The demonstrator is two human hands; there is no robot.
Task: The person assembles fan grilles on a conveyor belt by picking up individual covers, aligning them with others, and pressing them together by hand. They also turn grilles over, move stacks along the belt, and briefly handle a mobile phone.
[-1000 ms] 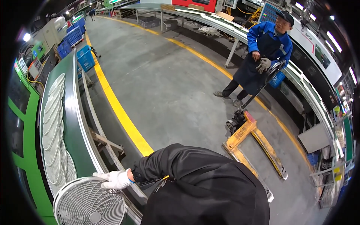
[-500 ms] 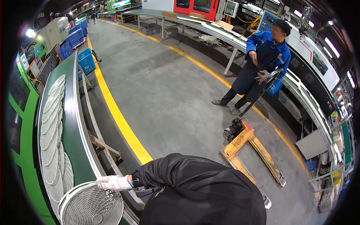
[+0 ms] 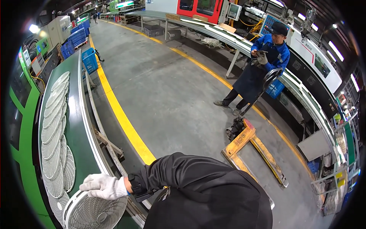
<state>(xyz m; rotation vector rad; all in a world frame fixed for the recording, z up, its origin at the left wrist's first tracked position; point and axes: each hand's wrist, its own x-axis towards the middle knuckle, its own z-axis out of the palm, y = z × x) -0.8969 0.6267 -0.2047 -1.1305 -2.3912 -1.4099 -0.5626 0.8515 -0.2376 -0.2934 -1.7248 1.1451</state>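
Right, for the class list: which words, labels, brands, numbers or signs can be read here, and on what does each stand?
White machine, right: a dark number and mark, legible, deliberately not copied here.
Control screen, top: too small to read.
Blue crate, left: any print is too blurred.
Held white grille: no writing visible.

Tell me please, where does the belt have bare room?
The green belt is bare between the overlapping grilles and its metal edge, and beyond their far end. It is crowded near the hand, which holds another grille.
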